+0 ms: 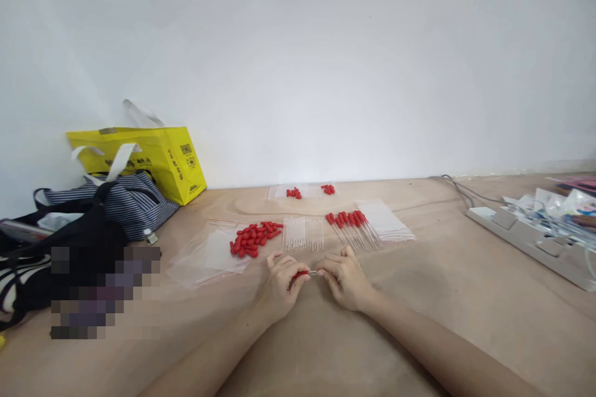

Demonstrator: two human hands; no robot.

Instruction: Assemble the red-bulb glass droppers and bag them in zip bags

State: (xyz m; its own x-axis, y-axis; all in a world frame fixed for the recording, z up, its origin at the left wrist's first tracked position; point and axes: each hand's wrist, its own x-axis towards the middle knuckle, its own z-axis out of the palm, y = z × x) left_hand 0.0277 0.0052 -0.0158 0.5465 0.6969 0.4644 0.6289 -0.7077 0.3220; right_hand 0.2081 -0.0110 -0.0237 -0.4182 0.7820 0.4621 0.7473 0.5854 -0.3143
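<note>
Lower centre: red bulb (pixel 300 273), likely soft, pinched by left hand (pixel 283 278); thin tube (pixel 313 272), probably light, fragile, best held near its end, pinched by right hand (pixel 344 276).

The yellow shopping bag (pixel 161 150) carries dark Chinese characters (pixel 144 160) across its front, partly covered by a white handle; the last two look like 糕点. Its side bears a QR code (pixel 186 149) and a slanting line of print (pixel 175 165), too small to read.

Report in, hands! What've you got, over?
Left hand: pinching red dropper bulb. Right hand: holding clear tube, lined up with bulb. Loose red bulbs, clear tubes just beyond hands.
</note>
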